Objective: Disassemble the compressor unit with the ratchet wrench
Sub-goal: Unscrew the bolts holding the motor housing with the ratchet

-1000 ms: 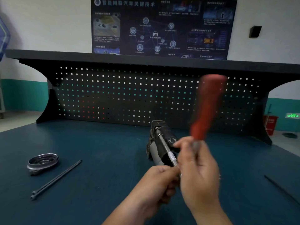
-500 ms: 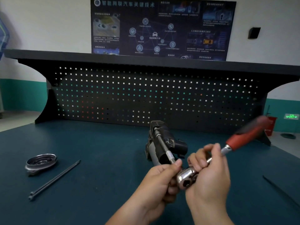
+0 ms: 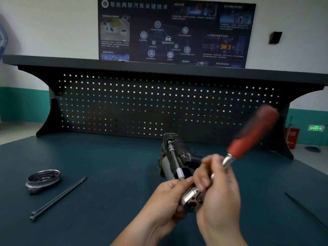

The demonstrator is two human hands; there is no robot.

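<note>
A: First entry, the hands?
B: Left hand: fingers curled, thumb and forefinger pinching the near end of the extension where it meets the wrench. Right hand: fingers wrapped round the wrench's steel shank, just past the head.

A: The wrench?
B: Ratchet type. The chrome head sits between the two hands, back face toward the camera. The red handle slants up and away to the right of the right hand and is blurred.

A: The compressor?
B: Compressor: dark body with a grey cylinder, lying on the counter just beyond the hands. The extension runs from the left fingertips forward to a fitting at its far upper end. I cannot tell how it seats there.

A: Loose items?
B: Well left of the left hand: one round metal cover flat on the counter. Just beside it on the side toward the hands: long black bolts lying diagonally. Well right of the right hand: one thin dark rod, partly out of view.

A: Backdrop?
B: A black pegboard beyond the compressor, and a dark poster on the wall above.
</note>
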